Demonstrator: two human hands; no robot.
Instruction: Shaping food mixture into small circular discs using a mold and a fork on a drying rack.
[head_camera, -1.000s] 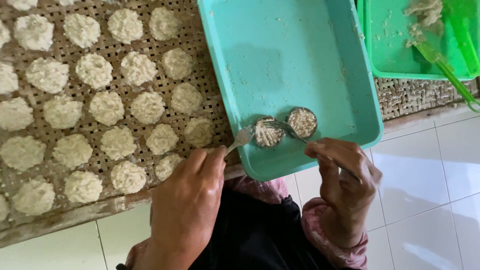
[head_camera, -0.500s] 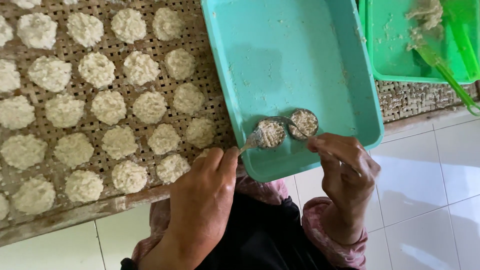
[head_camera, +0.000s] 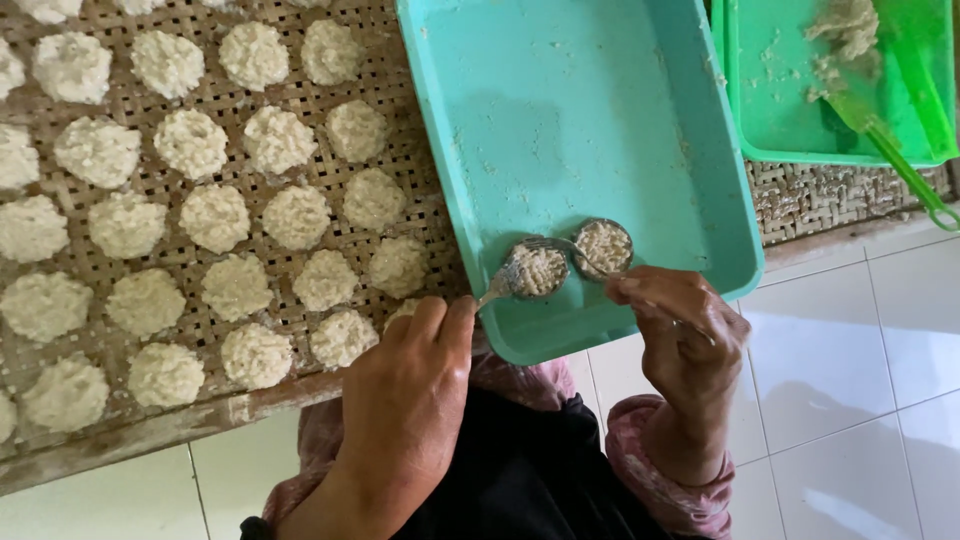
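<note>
My left hand (head_camera: 405, 400) grips a metal fork (head_camera: 520, 270), its tines pressing into the whitish rice mash inside a round metal ring mould (head_camera: 538, 270). A second filled ring mould (head_camera: 604, 247) sits right beside it, and my right hand (head_camera: 680, 335) has its fingertips at that ring's near edge. Both moulds rest in the near corner of a turquoise plastic tray (head_camera: 590, 110). To the left, a woven bamboo rack (head_camera: 190, 300) carries several round rice patties (head_camera: 296, 217) in rows.
A green tray (head_camera: 790, 110) at the far right holds a lump of rice mash (head_camera: 845, 30) and a green plastic scoop (head_camera: 900, 90). It stands on a second woven mat (head_camera: 830, 195). White floor tiles (head_camera: 860, 370) lie beneath and to the right.
The left hand has shifted slightly right and nearer the turquoise tray, the fork still working the left mould. The right hand has stayed at the right mould.
</note>
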